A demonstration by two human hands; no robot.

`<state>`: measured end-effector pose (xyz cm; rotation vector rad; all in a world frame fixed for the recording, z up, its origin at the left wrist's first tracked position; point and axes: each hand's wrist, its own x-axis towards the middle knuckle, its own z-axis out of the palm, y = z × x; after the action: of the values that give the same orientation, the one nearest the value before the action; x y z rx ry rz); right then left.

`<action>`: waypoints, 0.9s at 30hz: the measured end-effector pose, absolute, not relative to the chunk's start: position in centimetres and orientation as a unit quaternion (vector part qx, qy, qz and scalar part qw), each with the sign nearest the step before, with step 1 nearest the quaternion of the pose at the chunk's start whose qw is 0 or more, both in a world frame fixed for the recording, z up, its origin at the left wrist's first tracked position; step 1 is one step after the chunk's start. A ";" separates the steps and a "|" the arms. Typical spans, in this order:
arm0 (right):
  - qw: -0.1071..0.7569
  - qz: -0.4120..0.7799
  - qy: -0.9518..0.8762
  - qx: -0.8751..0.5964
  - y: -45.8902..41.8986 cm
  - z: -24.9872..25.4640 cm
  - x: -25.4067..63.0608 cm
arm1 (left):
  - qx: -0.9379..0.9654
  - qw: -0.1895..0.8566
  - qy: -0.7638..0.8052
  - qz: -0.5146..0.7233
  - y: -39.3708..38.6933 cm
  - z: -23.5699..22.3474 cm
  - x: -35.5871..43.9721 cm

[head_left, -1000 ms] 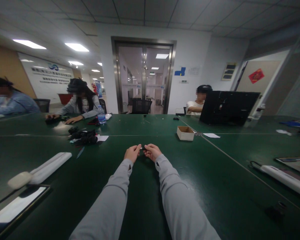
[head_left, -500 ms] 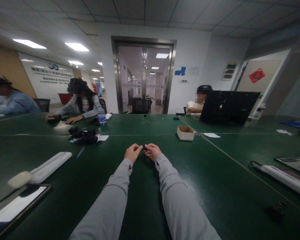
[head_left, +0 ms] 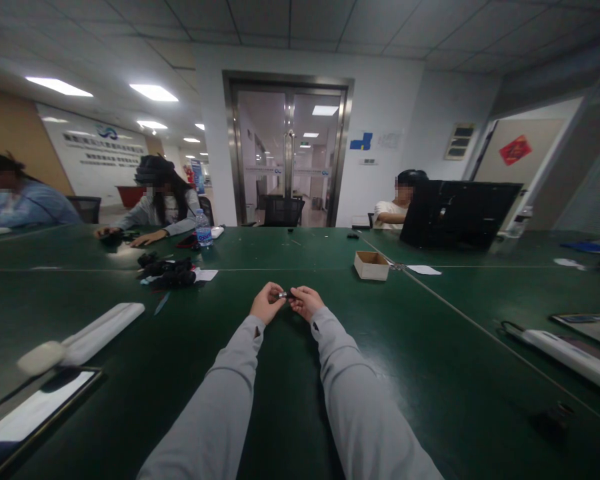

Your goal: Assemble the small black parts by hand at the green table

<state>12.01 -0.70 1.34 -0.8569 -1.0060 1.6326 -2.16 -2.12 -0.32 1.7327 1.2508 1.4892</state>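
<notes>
Just above the dark green table, in the middle of the head view, my two hands meet around a small stick-like black and silver piece (head_left: 283, 295). It is too small for me to tell its kind. My right hand (head_left: 307, 304) pinches the black end between thumb and fingers. Thumb and forefinger of my left hand (head_left: 267, 303) curve around the silver end, which shows between them. Whether the piece is one part or two, I cannot tell.
An open cardboard box (head_left: 371, 267) stands ahead to the right, near a monitor (head_left: 457, 215). Black gear (head_left: 167, 270) and a water bottle (head_left: 203, 230) are on the left. Closer lie a white power strip (head_left: 103, 333) and a phone-like device (head_left: 35, 417). People sit across the table.
My left fingertips have parted slightly, and a silver end now shows where only black was visible. My right hand has hardly moved.
</notes>
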 end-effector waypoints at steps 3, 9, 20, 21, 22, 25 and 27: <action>0.493 0.675 -0.419 -0.354 -0.8 1.4 12.0 | 0.618 0.294 0.493 0.538 -2.2 -0.2 -2.1; 0.494 0.676 -0.416 -0.355 -0.9 1.5 11.9 | 0.638 0.268 0.576 0.436 -2.3 -0.1 -2.3; 0.495 0.678 -0.417 -0.347 -0.7 1.2 11.9 | 0.636 0.274 0.571 0.441 -1.7 -0.7 -2.4; 0.495 0.679 -0.417 -0.347 -0.7 1.2 11.9 | 0.640 0.267 0.569 0.442 -1.8 -0.7 -2.4; 0.496 0.679 -0.417 -0.346 -0.7 1.3 11.9 | 0.642 0.256 0.565 0.451 -1.8 -0.6 -2.4; 0.494 0.679 -0.420 -0.344 -0.7 1.3 11.9 | 0.629 0.246 0.559 0.482 -1.9 -0.5 -2.3; 0.492 0.679 -0.420 -0.348 -0.7 1.3 11.9 | 0.622 0.265 0.569 0.467 -1.9 -0.4 -2.3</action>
<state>11.91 -0.73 1.34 -0.8445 -1.0189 1.6474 -2.29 -1.91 -0.36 1.6811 1.5382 1.2618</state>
